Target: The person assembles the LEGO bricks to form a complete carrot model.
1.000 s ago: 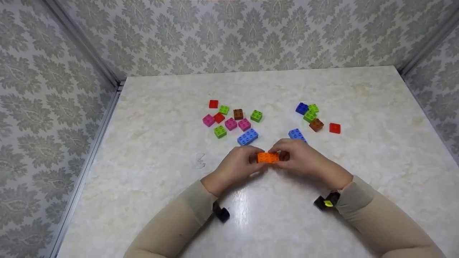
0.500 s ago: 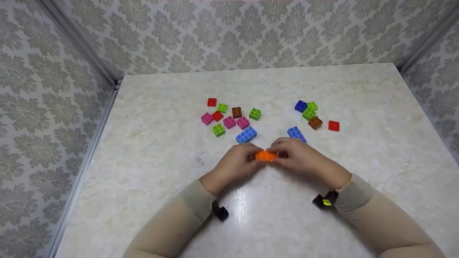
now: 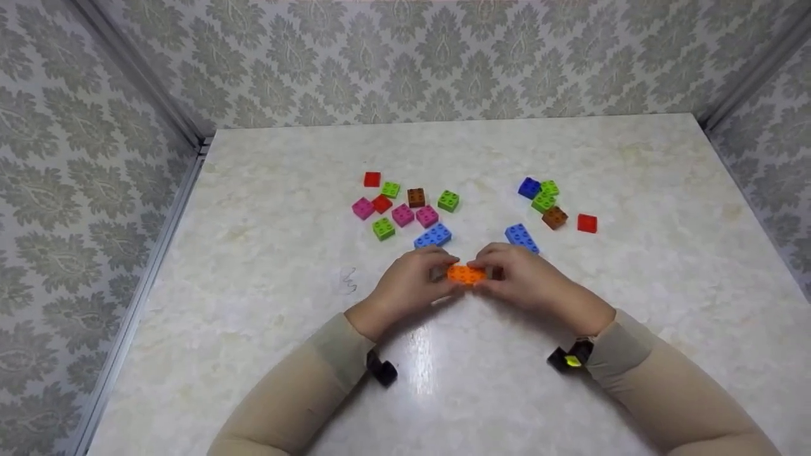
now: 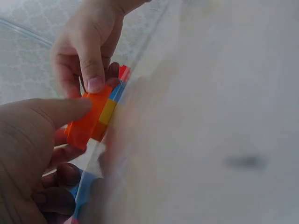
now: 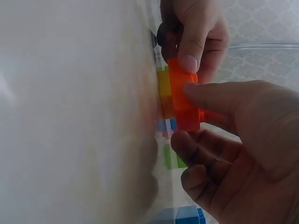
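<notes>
Both hands meet around an orange building brick [image 3: 466,275] with studs on top, just in front of the scattered bricks. My left hand [image 3: 415,278] pinches its left end between thumb and fingers. At the other end my right hand [image 3: 519,275] grips it the same way. In the left wrist view the thumbs press the long side of the orange brick [image 4: 88,119], and a yellow brick [image 4: 108,112] shows right beneath it. From the right wrist, the yellow brick [image 5: 165,91] appears along the underside of the orange one [image 5: 182,98]. The fingers hide both ends.
Beyond the hands lie two light blue bricks, one left [image 3: 434,235] and one right [image 3: 521,238]. Several pink [image 3: 403,215], green [image 3: 383,228], red [image 3: 372,179] and brown bricks [image 3: 415,197] spread at left. A dark blue brick [image 3: 530,187] and others cluster at right.
The head view has shifted slightly. Both hands keep hold of the orange brick, now a touch further left; the left hand overlaps the near edge of the left light blue brick.
</notes>
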The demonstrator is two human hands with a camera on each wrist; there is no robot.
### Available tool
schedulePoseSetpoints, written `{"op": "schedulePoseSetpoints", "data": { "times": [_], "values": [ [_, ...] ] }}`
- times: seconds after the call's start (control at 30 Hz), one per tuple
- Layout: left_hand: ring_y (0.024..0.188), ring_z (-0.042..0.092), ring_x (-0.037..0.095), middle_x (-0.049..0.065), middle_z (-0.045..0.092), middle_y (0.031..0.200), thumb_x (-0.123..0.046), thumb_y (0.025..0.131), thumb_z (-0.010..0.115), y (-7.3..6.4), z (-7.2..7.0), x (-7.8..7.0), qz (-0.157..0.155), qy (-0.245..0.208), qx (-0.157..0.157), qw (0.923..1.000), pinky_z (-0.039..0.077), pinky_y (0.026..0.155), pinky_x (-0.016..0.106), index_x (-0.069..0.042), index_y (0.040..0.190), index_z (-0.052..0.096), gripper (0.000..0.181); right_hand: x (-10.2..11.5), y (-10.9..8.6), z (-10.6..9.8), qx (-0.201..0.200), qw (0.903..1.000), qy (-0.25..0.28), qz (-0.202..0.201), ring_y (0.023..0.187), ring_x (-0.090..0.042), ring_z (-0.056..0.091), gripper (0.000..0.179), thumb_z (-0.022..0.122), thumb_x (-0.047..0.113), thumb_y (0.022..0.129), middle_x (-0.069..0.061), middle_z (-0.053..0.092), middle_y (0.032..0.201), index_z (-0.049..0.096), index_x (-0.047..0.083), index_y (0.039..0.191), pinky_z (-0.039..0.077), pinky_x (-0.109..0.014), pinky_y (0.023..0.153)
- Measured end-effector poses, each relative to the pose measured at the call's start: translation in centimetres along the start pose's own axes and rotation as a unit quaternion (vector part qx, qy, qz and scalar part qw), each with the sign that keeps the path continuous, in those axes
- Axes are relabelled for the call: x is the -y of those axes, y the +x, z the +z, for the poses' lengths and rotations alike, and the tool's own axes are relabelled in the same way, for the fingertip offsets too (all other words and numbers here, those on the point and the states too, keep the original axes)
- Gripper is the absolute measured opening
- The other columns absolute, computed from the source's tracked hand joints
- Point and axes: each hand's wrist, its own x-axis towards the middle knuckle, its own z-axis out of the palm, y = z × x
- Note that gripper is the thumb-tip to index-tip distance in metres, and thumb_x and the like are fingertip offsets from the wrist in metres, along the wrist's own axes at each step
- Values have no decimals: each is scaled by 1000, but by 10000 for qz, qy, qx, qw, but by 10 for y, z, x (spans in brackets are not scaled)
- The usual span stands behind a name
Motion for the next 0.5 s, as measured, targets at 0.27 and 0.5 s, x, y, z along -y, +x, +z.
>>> {"op": "schedulePoseSetpoints", "data": {
  "times": [0.27, 0.5],
  "values": [
    [121, 70, 25, 3, 69, 139, -33, 103, 85, 5, -13, 13, -536, -403, -1560, 9855, 63, 108, 42, -16, 136, 79, 38, 0, 0, -2, 137, 9997, 12, 221, 125, -27, 69, 40, 81, 26, 105, -4, 75, 142, 79, 19, 145, 58, -53, 115],
    [147, 63, 27, 2, 66, 153, -33, 101, 88, 10, -18, 16, -1408, -329, -1357, 9801, 50, 129, 47, -20, 145, 74, 47, 1, 1, -3, 158, 9996, 34, 244, 116, -22, 67, 40, 82, 27, 105, -3, 75, 141, 79, 19, 144, 58, -48, 107]
  ]
}}
